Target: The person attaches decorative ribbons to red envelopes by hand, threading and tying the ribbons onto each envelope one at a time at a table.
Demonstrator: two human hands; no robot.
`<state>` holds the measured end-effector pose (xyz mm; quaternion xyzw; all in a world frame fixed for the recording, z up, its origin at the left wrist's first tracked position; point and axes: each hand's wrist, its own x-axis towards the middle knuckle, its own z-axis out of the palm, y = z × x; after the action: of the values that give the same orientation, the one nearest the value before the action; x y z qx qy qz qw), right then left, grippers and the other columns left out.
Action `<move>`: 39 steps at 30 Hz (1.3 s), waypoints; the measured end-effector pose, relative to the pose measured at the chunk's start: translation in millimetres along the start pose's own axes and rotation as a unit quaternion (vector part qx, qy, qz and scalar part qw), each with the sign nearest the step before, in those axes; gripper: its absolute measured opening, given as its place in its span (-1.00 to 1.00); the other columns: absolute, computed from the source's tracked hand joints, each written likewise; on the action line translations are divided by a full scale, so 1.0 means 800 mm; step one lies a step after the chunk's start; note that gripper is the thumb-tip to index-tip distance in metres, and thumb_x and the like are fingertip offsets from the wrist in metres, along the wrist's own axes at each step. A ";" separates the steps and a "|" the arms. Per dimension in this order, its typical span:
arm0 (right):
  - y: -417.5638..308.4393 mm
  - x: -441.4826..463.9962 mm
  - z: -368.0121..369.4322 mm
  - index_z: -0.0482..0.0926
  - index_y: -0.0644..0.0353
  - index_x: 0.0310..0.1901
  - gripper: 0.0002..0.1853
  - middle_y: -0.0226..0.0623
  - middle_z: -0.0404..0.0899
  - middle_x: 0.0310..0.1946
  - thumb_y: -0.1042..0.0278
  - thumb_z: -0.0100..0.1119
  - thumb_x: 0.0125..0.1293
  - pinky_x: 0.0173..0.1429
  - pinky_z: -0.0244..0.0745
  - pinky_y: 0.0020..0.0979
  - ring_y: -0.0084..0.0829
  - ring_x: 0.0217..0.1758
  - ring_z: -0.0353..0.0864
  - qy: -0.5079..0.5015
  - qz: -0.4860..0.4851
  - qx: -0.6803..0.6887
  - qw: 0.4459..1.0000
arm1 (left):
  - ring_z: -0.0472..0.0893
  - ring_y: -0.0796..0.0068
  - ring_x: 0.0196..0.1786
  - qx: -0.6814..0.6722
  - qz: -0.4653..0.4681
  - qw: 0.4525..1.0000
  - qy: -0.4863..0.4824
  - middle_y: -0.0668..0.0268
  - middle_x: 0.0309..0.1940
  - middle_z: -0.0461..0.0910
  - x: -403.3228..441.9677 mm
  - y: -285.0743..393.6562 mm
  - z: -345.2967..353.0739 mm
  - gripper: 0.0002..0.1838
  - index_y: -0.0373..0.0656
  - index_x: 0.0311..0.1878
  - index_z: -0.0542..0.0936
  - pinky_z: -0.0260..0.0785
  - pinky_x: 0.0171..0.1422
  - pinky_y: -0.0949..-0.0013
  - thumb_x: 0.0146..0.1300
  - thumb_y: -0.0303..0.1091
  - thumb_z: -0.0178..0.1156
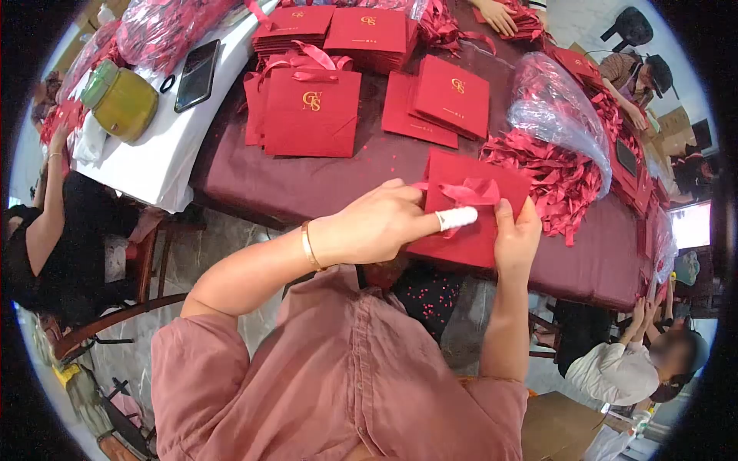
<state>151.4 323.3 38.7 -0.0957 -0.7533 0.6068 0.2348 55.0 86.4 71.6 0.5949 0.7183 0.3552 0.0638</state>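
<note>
A red paper bag (469,238) with a shiny red ribbon (470,191) on its face is held near the table's front edge. My right hand (516,234) grips its right side, thumb on the front and the other fingers behind. At the left side of the bag is my left hand (377,223), closed against it. Its index finger, wrapped in white, lies stretched over the ribbon, while the other fingers are bent and partly hidden. Beyond are a red bag with a ribbon handle (313,115) and a pair of flat red bags (452,96).
Stacked red bags (367,34) lie at the back of the dark red table (592,265). A plastic sack of ribbons (550,154) is at the right. A phone (197,75) and a jar (121,101) rest on white sheeting. Other people sit around, one with a hand (496,15) at the top.
</note>
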 end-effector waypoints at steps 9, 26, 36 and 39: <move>-0.003 0.002 -0.008 0.49 0.33 0.08 -0.75 -0.31 0.59 -0.01 0.44 0.10 0.43 0.21 0.40 -0.40 -0.47 0.03 0.53 0.081 0.009 0.077 0.994 | 0.59 0.34 0.04 -0.228 -0.184 0.938 0.185 0.14 0.23 0.50 -0.009 -0.012 -0.010 -0.49 -0.20 0.40 0.32 0.38 0.21 0.24 0.42 -0.40 0.08; 0.012 -0.029 -0.019 0.48 0.35 0.15 -0.71 -0.25 0.58 0.07 0.50 0.07 0.43 0.23 0.42 -0.38 -0.43 0.10 0.56 0.028 0.031 0.162 0.986 | 0.46 0.58 -0.54 -0.127 -0.261 0.858 0.424 0.26 -0.62 0.50 -0.015 -0.080 0.029 -0.72 -0.29 -0.35 0.54 0.31 -0.42 0.39 0.43 -0.28 0.08; -0.051 -0.041 0.018 0.59 0.07 0.09 -0.52 -0.26 0.55 0.09 0.55 0.14 0.05 0.26 0.31 -0.12 -0.15 0.15 0.47 -0.093 -0.284 -0.379 0.876 | 0.51 0.68 -0.22 -0.219 -0.220 0.868 0.388 0.35 -0.19 0.56 -0.019 -0.064 0.009 -0.67 -0.22 0.21 0.48 0.39 -0.13 0.56 0.42 -0.37 0.11; -0.012 -0.054 0.039 0.58 0.11 0.09 -0.52 -0.22 0.52 0.12 0.55 0.19 0.04 0.30 0.29 -0.10 -0.12 0.21 0.44 -0.210 -0.228 -0.357 0.881 | 0.62 0.48 -0.14 -0.190 -0.217 0.910 0.297 0.24 -0.13 0.58 -0.013 -0.052 0.016 -0.55 -0.24 0.24 0.45 0.47 -0.06 0.40 0.32 -0.37 0.24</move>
<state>175.8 275.2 33.1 0.1310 -0.9517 0.2319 0.1529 31.2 80.8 33.9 0.2682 0.7340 0.6230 0.0350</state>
